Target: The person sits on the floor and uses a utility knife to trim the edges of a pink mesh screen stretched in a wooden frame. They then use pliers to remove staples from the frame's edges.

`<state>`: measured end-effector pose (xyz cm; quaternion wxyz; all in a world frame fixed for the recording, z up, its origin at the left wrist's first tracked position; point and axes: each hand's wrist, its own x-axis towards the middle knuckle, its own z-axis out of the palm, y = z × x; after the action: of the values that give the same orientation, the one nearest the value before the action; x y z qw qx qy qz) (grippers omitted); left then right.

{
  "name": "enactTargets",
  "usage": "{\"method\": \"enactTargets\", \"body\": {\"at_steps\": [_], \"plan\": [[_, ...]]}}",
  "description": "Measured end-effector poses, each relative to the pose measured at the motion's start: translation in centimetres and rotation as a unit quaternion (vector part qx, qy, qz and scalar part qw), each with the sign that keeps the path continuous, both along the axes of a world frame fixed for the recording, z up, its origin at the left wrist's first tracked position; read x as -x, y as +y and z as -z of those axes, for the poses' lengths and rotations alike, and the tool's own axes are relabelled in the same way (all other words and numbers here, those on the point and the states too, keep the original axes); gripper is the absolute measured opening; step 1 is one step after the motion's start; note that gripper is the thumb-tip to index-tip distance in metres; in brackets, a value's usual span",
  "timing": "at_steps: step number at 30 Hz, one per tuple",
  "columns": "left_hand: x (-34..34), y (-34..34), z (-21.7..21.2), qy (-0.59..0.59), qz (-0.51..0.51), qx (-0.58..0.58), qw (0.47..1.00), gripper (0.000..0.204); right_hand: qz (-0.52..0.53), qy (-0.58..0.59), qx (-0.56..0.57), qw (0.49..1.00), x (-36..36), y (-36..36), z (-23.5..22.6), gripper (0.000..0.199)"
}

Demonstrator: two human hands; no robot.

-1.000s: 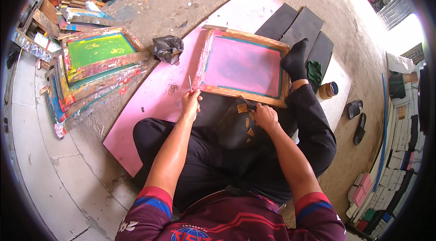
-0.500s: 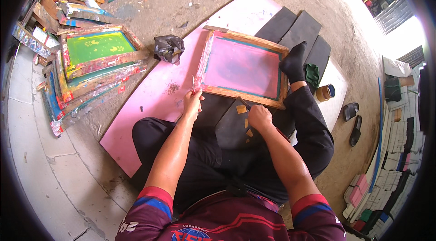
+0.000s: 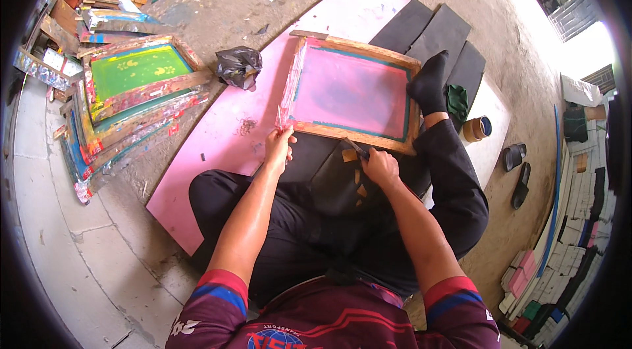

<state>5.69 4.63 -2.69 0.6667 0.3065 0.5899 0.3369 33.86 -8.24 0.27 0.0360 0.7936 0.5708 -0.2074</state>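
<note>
A wooden screen-printing frame [image 3: 359,140] with pinkish mesh lies before me, its near edge just beyond both hands. At its near left corner, my left hand [image 3: 279,149] is closed round a thin, pale, pointed tool [image 3: 279,116] that sticks up past the fingers; its kind is unclear. My right hand [image 3: 380,167] grips a dark, narrow tool [image 3: 356,148], whose tip angles toward the near edge of the frame. Small tan scraps [image 3: 349,155] lie on the black board [image 3: 326,181] beside that hand. My socked foot [image 3: 429,86] rests against the right side of the frame.
A pink board [image 3: 191,198] spreads underneath. A black plastic bag [image 3: 239,67] sits beyond the left hand, and stacked painted frames [image 3: 141,96] lean farther left. On the right are a green cloth [image 3: 456,101], a tape roll [image 3: 476,128] and black slippers [image 3: 521,186].
The right hand has turned slightly, and more of its dark tool shows. My left hand keeps its grip at the frame's corner. The whole view has shifted a little.
</note>
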Motion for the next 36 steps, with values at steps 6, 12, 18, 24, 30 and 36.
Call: {"method": "enactTargets", "body": {"at_steps": [6, 12, 18, 24, 30, 36], "plan": [[0.7, -0.4, -0.1, -0.001, 0.021, 0.0, 1.0, 0.027, -0.007, 0.031, 0.024, 0.999, 0.0, 0.7, -2.3, 0.036], [0.4, -0.1, 0.0, -0.002, 0.022, -0.007, 1.0, 0.029, -0.005, -0.023, 0.093, 0.995, 1.8, 1.8, -4.5, 0.031], [-0.3, -0.1, 0.0, 0.006, 0.037, -0.015, 0.999, 0.03, 0.005, -0.15, 0.188, 0.971, 6.2, 4.7, -8.1, 0.029], [-0.7, -0.1, 0.1, -0.007, 0.043, -0.023, 0.999, 0.031, 0.021, -0.049, 0.091, 0.994, 2.5, 2.2, -5.0, 0.039], [-0.3, -0.3, -0.2, -0.011, 0.045, -0.009, 0.999, 0.029, 0.031, -0.017, -0.004, 0.999, 0.8, 0.3, -0.2, 0.048], [0.0, -0.3, 0.6, -0.013, 0.056, 0.004, 0.998, 0.028, -0.033, 0.015, -0.038, 0.999, -1.0, 0.1, 0.0, 0.05]]}}
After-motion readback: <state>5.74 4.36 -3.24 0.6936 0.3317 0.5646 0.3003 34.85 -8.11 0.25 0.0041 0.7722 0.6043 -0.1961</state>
